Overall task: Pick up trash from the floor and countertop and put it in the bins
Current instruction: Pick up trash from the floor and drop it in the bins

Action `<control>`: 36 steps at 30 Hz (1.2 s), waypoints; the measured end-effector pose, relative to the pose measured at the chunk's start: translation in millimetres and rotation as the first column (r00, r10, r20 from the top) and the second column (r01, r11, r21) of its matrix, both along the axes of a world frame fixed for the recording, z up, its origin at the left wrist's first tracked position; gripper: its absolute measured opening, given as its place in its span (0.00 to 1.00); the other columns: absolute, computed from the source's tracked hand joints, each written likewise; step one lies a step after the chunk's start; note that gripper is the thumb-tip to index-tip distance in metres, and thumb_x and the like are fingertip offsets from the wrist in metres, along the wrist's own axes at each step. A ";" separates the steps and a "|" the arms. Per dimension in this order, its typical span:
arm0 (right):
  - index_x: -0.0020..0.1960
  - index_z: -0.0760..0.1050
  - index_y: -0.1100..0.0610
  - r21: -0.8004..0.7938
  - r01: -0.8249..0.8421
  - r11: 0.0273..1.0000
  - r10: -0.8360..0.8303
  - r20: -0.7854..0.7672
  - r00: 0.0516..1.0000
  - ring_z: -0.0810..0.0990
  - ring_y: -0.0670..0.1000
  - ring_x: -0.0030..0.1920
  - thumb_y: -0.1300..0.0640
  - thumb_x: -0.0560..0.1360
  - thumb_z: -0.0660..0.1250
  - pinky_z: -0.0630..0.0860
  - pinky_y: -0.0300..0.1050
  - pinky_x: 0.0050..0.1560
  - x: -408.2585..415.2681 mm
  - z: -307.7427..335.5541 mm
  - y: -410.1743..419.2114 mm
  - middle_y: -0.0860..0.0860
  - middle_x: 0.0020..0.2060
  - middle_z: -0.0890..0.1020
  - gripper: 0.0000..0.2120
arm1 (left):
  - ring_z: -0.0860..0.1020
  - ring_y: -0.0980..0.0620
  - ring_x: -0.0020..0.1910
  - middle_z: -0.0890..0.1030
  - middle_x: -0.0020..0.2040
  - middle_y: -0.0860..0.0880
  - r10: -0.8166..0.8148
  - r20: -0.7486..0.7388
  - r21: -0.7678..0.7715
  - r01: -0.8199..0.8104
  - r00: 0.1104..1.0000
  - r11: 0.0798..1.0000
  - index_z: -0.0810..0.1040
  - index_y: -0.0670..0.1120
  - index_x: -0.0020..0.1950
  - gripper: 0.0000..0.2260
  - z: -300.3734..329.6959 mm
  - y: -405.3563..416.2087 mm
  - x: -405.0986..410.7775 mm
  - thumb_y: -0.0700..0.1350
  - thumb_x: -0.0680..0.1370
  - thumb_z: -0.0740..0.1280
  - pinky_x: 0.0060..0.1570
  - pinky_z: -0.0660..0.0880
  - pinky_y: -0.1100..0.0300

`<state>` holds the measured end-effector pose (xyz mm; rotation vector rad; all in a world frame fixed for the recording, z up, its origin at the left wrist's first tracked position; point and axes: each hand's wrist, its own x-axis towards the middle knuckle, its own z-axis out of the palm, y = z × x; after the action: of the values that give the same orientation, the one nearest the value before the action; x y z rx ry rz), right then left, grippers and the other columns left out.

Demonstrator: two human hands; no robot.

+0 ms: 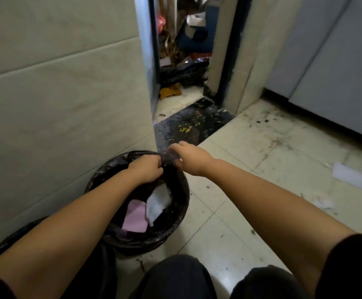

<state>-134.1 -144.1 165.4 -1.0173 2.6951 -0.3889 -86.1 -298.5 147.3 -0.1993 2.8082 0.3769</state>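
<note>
A round bin (173, 231) lined with a black plastic bag (102, 173) stands on the floor against the tiled wall. Inside lie a pink paper (135, 219) and a white paper (157, 203). My left hand (146, 169) and my right hand (192, 157) both pinch the bag's far rim, close together, at the bin's back edge. White paper scraps (348, 174) and a smaller crumpled piece (324, 203) lie on the floor tiles to the right.
A second black-lined bin (9, 240) sits at the lower left, partly behind my arm. Ahead, a doorway opens on a cluttered room with a black bag (184, 72) and yellow debris (170, 91). Grey cabinets (335, 61) stand at right. The floor is dirty.
</note>
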 end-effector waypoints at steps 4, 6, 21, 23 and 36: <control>0.72 0.62 0.52 0.039 0.253 0.967 -0.250 -0.080 0.965 0.77 0.59 0.60 0.56 0.78 0.60 0.76 0.51 0.55 -10.4 34.0 96.2 0.56 0.65 0.73 0.23 | 0.78 0.44 0.47 0.81 0.50 0.44 -0.133 -0.129 0.045 0.140 0.983 0.989 0.75 0.49 0.48 0.05 29.2 71.6 -50.9 0.47 0.77 0.60 0.44 0.75 0.53; 0.74 0.58 0.50 0.098 0.359 0.928 -0.350 -0.096 0.932 0.76 0.59 0.62 0.56 0.78 0.60 0.76 0.53 0.58 -4.8 45.3 152.0 0.55 0.67 0.71 0.26 | 0.76 0.47 0.43 0.80 0.48 0.47 -0.247 -0.174 0.050 0.259 0.953 0.964 0.74 0.49 0.52 0.07 35.9 115.5 -65.1 0.48 0.77 0.59 0.37 0.71 0.56; 0.77 0.52 0.50 0.363 0.701 0.614 -0.776 0.118 0.619 0.75 0.60 0.62 0.58 0.78 0.61 0.74 0.56 0.62 56.0 -63.0 512.5 0.59 0.66 0.71 0.31 | 0.75 0.40 0.60 0.74 0.65 0.41 -0.842 0.107 0.138 0.831 0.529 0.540 0.66 0.46 0.69 0.19 -101.6 476.0 -8.6 0.42 0.78 0.59 0.56 0.75 0.48; 0.77 0.52 0.50 0.383 0.676 0.630 -0.768 0.177 0.615 0.74 0.60 0.63 0.58 0.78 0.61 0.73 0.55 0.62 50.9 -104.5 541.4 0.59 0.67 0.70 0.31 | 0.73 0.39 0.62 0.70 0.68 0.39 -0.875 0.159 0.058 0.881 0.457 0.470 0.63 0.45 0.71 0.22 -139.3 504.4 -4.3 0.38 0.78 0.61 0.57 0.74 0.47; 0.76 0.54 0.46 0.326 0.450 0.831 -0.534 0.245 0.809 0.69 0.60 0.68 0.63 0.77 0.57 0.72 0.52 0.59 -76.1 -268.2 590.0 0.54 0.78 0.50 0.31 | 0.50 0.38 0.77 0.55 0.77 0.38 -0.961 0.210 -0.296 0.948 0.181 0.114 0.68 0.44 0.68 0.27 -270.8 559.7 -34.9 0.39 0.71 0.72 0.72 0.49 0.33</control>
<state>-210.3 445.9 -102.8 -0.1351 2.5743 -0.2582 -120.9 261.2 -123.5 1.5609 2.2784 -0.5023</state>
